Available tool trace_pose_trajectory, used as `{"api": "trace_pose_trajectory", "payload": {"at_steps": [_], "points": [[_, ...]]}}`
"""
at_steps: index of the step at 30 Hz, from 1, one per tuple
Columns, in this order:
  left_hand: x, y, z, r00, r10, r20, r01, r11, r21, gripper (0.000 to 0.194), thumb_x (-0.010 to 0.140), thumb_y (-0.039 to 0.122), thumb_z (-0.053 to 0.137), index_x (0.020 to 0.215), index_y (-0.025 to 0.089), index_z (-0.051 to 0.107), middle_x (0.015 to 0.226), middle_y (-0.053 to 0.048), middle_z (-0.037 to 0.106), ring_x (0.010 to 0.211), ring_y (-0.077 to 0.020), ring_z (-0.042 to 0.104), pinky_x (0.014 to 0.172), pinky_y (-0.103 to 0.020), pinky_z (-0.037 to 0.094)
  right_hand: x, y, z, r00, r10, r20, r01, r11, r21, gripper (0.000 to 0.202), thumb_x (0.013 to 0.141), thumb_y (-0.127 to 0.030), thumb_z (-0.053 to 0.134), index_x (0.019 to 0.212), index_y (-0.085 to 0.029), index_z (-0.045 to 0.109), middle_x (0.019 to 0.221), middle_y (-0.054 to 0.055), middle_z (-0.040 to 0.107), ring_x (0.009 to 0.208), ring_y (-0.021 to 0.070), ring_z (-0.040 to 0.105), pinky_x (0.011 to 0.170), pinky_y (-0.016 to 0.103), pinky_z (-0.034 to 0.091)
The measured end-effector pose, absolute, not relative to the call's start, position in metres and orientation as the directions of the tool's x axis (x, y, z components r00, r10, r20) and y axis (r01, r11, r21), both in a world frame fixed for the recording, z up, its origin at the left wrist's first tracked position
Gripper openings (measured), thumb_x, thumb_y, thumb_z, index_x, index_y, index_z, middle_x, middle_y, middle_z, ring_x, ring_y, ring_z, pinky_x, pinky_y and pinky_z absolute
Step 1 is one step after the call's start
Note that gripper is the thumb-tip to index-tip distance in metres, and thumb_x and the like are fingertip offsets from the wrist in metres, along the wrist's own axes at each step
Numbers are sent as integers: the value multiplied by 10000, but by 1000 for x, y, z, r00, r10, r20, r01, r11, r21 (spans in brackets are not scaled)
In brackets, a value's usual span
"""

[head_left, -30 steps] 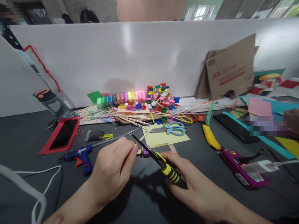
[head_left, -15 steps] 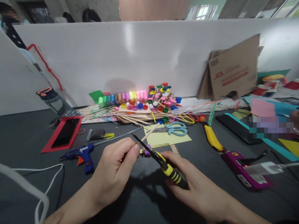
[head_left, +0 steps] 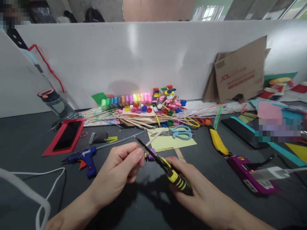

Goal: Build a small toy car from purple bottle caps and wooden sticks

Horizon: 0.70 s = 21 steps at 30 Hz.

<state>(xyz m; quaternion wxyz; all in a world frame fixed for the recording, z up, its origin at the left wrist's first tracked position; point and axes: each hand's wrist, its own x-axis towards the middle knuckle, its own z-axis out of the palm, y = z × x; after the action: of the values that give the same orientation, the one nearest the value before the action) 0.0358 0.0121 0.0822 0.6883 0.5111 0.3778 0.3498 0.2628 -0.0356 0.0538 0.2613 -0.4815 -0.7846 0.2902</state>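
Note:
My left hand [head_left: 127, 163] pinches a thin wooden stick [head_left: 154, 136] that points up and to the right from the fingertips. Wrapped in my right hand [head_left: 189, 182] are pliers with yellow and black handles [head_left: 177, 179]; their long dark jaws reach up-left, across the stick near my left fingertips. Whether the jaws touch the stick is hard to tell. A small purple object [head_left: 151, 154] lies just behind the jaws. Beyond it, light blue scissors [head_left: 181, 132] rest on a pale yellow sheet [head_left: 165, 144].
A blue glue gun [head_left: 87, 159] and a phone [head_left: 67, 135] on red paper lie to the left. Paint pots and wooden sticks [head_left: 137, 121] line the back. On the right are a yellow-handled tool [head_left: 218, 140], a purple power strip [head_left: 251, 175] and leaning cardboard [head_left: 242, 73].
The fingers of my left hand have shifted slightly and the hand looks a little more turned. My right hand and the pliers have barely moved.

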Motion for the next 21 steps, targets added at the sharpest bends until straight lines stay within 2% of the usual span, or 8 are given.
{"api": "trace_pose_trajectory", "payload": {"at_steps": [3,5,8,10,12,14,16,21], "points": [[36,12,81,479,863,-162,-75,224,972,408,940,490,547,672,187,500,521,93,283,461,-63,200,419,-187,188,264,-38,50,-383,914,132,618,360,-699,518,795,-165,536,1312,-199,553,1234,108,703,1052,243,693,841,301,585],[37,12,81,444,890,-104,16,108,994,403,966,476,503,688,184,527,528,83,310,470,-70,234,429,-195,209,264,-38,50,-373,920,120,634,348,-691,513,802,-174,544,1314,-200,551,1228,106,703,1063,246,687,853,306,581],[38,11,81,351,930,113,224,-200,954,327,994,372,484,736,184,554,616,53,430,544,-81,363,504,-199,308,264,-36,53,-354,929,103,653,325,-684,504,799,-171,542,1302,-201,557,1208,102,706,1070,245,684,862,307,576],[39,10,81,313,906,283,350,-388,853,252,994,272,487,766,186,549,681,41,493,604,-84,431,568,-198,348,264,-35,56,-346,932,107,654,321,-685,500,800,-174,537,1298,-202,559,1230,107,697,1085,248,678,878,313,571],[40,9,81,317,864,390,426,-498,755,234,993,194,465,768,188,532,675,45,496,604,-82,445,581,-201,347,264,-35,57,-348,932,103,653,320,-687,502,803,-186,539,1304,-204,554,1255,110,687,1102,253,673,891,321,567],[40,7,81,336,839,428,454,-542,707,266,997,161,435,741,189,501,651,51,466,581,-79,429,569,-205,334,264,-35,58,-355,932,78,657,307,-689,502,813,-204,545,1315,-204,546,1259,108,687,1122,258,667,910,330,562],[40,6,80,344,840,420,451,-540,711,302,1002,162,417,705,193,455,632,55,424,565,-79,405,554,-209,323,265,-36,58,-361,931,51,659,293,-693,503,824,-220,548,1326,-198,538,1282,112,677,1158,266,652,938,339,553],[39,6,81,344,886,312,372,-434,821,348,1021,237,404,675,200,408,609,59,379,543,-85,355,526,-221,299,265,-35,59,-380,925,31,642,287,-711,532,815,-221,554,1345,-175,536,1349,141,640,1211,279,625,984,352,531]]}}
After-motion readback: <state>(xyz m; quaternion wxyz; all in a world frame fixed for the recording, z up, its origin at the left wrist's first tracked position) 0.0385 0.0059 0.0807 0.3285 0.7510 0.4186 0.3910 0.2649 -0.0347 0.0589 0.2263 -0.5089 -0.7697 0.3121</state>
